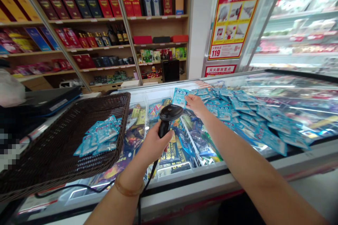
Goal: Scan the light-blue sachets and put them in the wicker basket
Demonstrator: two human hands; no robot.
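My left hand [157, 140] is wrapped round the handle of a black barcode scanner [170, 114], its head raised over the glass-topped freezer. A cable trails down from the grip. My right hand [194, 103] pinches the edge of a small blue packet [180, 97], held up just beyond the scanner with its printed face toward me. To the right, a large heap of similar blue packets [243, 109] lies on the freezer glass. Several more blue packets [101, 135] rest inside a dark brown woven basket [124, 112] at the left.
The chest freezer [185, 182] spans the front, with wire dividers and bagged goods under its glass. Shelves [158, 24] of boxes and bottles stand behind. A red fire-hydrant poster [235, 14] hangs at the back. Black equipment [52, 102] sits at left, and a lit display fridge [298, 31] stands right.
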